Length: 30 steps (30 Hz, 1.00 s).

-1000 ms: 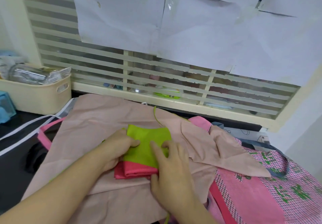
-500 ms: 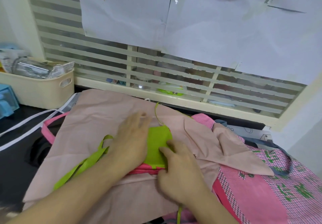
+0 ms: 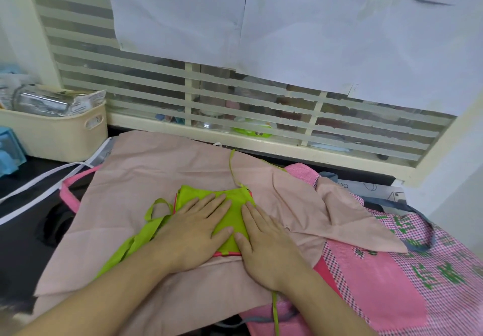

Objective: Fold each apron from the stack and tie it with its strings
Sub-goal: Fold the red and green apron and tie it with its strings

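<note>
A folded green apron [image 3: 230, 213] lies in the middle of a spread pale pink cloth [image 3: 162, 176], which serves as the work surface on a dark table [image 3: 23, 233]. Both hands press flat on the green apron. The left hand [image 3: 193, 233] lies across its near left part with fingers straight and spread, holding nothing. The right hand [image 3: 266, 241] lies along its right edge, fingers straight and together, thumb touching the green fabric, also gripping nothing. A thin red edge [image 3: 226, 254] of the same bundle shows under the green apron's near side, between the two hands.

Green strings [image 3: 146, 231] trail from the green apron's left side, forming a loop just beside the left hand and running down under the left forearm. One thin green string [image 3: 233, 169] runs from the apron's far edge toward the window [image 3: 261, 105]. Another green string [image 3: 275, 312] hangs below the right wrist.

To the right of the green apron, partly under the pale pink cloth, lies a pink checked apron [image 3: 392, 278] with green characters on it. To the left of the pale pink cloth, white straps [image 3: 39, 181] cross the dark table, and a cream basket [image 3: 60, 132] stands at the table's far left, near the window. White paper sheets [image 3: 287, 22] cover the upper part of the window.
</note>
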{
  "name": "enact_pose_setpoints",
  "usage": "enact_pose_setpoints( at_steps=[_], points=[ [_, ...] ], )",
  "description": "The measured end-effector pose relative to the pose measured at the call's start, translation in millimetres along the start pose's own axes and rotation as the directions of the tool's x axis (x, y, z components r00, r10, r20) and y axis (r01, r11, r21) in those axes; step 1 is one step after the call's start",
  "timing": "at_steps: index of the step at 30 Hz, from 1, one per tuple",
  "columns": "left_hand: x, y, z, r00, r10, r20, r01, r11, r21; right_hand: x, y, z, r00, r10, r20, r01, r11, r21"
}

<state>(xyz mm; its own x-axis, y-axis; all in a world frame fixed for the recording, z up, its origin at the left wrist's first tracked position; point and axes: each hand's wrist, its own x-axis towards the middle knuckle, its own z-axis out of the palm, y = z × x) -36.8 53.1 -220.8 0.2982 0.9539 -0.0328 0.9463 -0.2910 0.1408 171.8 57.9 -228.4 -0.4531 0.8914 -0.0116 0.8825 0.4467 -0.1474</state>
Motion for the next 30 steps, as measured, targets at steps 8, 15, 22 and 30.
enact_pose_setpoints(
  at_steps=[8,15,22,30],
  points=[
    [-17,-16,-1,0.999,-0.006,0.032,0.007,1.0,-0.013,-10,10,-10,0.998,0.019,0.053,-0.02,1.0,0.014],
    [-35,-18,-3,0.996,-0.085,0.037,0.085,0.996,0.009,-14,8,-4,0.999,0.038,0.026,-0.039,0.999,0.025],
    [-41,-11,-3,0.986,-0.169,0.004,0.169,0.986,-0.018,-19,10,12,0.994,0.042,-0.105,-0.038,0.998,0.044],
    [-45,-8,3,0.977,-0.198,-0.073,0.197,0.98,-0.022,-19,10,14,0.989,0.046,-0.142,-0.035,0.996,0.079]
  ],
)
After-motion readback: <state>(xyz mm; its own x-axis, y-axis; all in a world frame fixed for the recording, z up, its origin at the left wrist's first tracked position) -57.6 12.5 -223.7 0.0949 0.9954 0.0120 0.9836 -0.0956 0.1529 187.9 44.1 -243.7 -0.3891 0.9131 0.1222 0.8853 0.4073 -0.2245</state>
